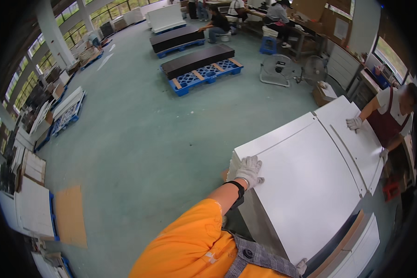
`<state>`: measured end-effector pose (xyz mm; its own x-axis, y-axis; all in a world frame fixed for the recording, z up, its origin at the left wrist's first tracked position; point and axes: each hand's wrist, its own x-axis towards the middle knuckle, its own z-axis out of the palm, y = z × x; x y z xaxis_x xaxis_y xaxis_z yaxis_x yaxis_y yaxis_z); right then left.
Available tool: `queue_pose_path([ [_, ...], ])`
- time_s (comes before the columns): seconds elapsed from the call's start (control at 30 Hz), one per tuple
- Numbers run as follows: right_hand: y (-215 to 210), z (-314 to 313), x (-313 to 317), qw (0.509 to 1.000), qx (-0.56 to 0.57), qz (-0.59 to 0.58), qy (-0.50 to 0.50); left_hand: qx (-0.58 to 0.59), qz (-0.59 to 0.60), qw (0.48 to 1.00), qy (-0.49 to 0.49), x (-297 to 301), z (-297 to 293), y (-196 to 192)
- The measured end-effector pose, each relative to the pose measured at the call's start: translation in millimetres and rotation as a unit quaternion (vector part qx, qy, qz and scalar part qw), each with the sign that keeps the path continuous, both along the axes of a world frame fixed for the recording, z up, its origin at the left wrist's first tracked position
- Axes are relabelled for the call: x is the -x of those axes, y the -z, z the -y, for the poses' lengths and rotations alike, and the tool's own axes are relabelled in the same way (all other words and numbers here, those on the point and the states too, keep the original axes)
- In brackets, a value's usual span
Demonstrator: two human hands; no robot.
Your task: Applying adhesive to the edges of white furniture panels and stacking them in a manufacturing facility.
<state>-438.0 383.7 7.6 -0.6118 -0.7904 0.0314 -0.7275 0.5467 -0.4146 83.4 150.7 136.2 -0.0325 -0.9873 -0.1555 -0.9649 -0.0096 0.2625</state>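
The left hand (pixel 249 171) is lying, thumb spread, on one white panel (pixel 306 176) right of center. Two fans (pixel 278 67) are standing upper right. Clothing is partly hiding the right hand (pixel 301 266), bottom edge; I cannot tell its grip.

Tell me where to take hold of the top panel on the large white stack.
Probably take the top panel by both ends of its left edge, coming from the left: it lies wide and flat with that edge exposed, while its right edge borders more white panels. The left hand and right hand are near those corners.

Green floor (pixel 139 134), white pillar (pixel 54 37)
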Motion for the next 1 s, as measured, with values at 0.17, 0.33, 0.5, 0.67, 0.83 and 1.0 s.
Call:
queue_pose_path([
  [0.17, -15, -11, -30, 0.959, -0.070, 0.174, 0.214, 0.005, 0.017, 1.000, 0.010, 2, 3, 1],
  [0.33, 65, -49, 25, 0.961, -0.011, 0.264, 0.078, -0.004, 0.024, 1.000, 0.011, 1, -4, -10],
  [0.5, 41, -41, -30, 0.971, 0.004, 0.220, 0.097, -0.020, 0.039, 0.999, 0.008, -14, -15, -1],
  [0.67, -53, -44, -68, 0.978, -0.046, 0.166, 0.115, 0.031, 0.025, 0.998, 0.048, -5, -5, 15],
  [0.83, -35, -60, -39, 0.980, -0.085, 0.161, 0.080, 0.008, 0.024, 0.998, 0.050, 4, -6, 4],
  [1.0, -72, -39, -68, 0.952, -0.088, 0.278, 0.090, -0.010, 0.016, 0.999, 0.027, -3, -10, 4],
])
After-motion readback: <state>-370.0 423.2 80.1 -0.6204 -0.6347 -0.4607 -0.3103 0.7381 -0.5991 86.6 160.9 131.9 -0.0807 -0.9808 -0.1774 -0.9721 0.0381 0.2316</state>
